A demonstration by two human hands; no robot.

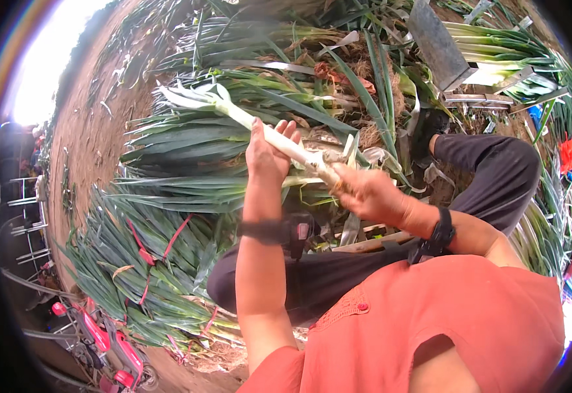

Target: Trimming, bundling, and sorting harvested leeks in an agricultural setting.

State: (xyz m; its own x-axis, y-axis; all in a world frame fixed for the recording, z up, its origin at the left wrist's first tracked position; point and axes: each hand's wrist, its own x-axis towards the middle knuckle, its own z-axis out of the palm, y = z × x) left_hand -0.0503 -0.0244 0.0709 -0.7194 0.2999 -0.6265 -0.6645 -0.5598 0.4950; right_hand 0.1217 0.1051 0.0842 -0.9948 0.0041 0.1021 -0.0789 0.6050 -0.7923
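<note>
A pale leek (285, 143) stretches slantwise in front of me, its whitish, split leaf end at the upper left and its root end at the lower right. My left hand (268, 157) is closed around the middle of the white shaft, thumb on one side and fingers on the other. At the root end my right hand (372, 195) is closed on the leek, its fingers slightly blurred and partly hidden. Beneath both hands spread piles of long green leeks (188, 141), with brown roots and dry peelings near the right hand.
Bundles of leeks tied with red string (145, 255) lie at the left. A grey metal plate (438, 49) on a frame stands at the upper right, beside more leeks (508, 49). My bent legs (495, 164) frame the work spot. A red vehicle (112, 344) is at the lower left.
</note>
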